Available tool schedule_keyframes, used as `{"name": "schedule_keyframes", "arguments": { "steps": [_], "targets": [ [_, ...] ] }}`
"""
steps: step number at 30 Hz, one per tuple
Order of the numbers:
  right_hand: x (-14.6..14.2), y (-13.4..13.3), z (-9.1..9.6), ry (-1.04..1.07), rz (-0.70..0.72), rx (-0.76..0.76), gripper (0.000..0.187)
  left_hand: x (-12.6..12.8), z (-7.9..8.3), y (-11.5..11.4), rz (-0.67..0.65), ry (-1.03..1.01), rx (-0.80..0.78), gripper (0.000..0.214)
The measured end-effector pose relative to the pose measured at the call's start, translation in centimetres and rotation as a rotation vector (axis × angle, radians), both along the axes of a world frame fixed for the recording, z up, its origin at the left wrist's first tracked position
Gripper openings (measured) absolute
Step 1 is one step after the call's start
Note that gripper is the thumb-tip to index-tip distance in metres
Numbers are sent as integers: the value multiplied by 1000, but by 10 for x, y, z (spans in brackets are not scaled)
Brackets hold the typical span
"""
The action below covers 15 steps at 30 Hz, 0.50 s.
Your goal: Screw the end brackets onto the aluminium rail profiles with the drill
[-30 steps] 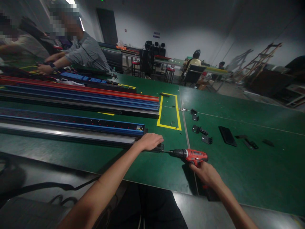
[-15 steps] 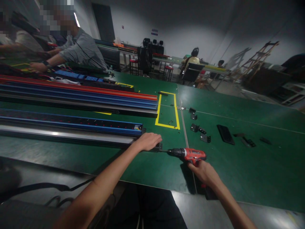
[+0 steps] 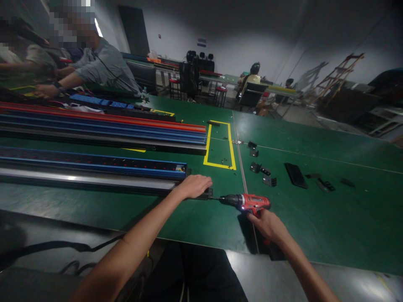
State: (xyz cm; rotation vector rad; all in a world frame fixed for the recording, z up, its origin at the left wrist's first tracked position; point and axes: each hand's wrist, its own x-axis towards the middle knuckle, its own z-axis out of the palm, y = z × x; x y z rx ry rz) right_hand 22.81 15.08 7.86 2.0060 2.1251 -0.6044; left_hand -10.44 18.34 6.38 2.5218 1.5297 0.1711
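Observation:
My right hand (image 3: 270, 224) is wrapped around the grip of a red and black cordless drill (image 3: 255, 202). The drill lies level and points left, its small lamp lit. Its long thin bit reaches the black end bracket (image 3: 206, 194) of a long metal profile (image 3: 94, 179); the exact contact point is too small to make out. Over that end, my left hand (image 3: 197, 186) is closed on the profile, its fingers partly hiding the bracket. Alongside runs a blue-edged black channel (image 3: 147, 165) with a small part at its tip.
Behind lies a stack of red, blue and black profiles (image 3: 176, 133). Yellow tape (image 3: 233, 147) marks a rectangle on the green table (image 3: 330, 222). Several black brackets (image 3: 269, 180) and a black phone (image 3: 295, 175) lie to the right. A co-worker in grey (image 3: 108, 67) works at the far left.
The drill's lamp has come on. Both hands keep their grip, and the bit stays at the profile's end. The whole view has shifted slightly.

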Motion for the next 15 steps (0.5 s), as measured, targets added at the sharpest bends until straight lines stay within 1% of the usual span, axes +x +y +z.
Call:
{"name": "schedule_keyframes", "arguments": {
  "steps": [7,15],
  "targets": [
    [2,0,-4,12,8,20,41,1,3,0,-3,9,-18,44],
    [1,1,0,33,18,0,37,0,1,0,9,-12,-17,44]
  ]
}}
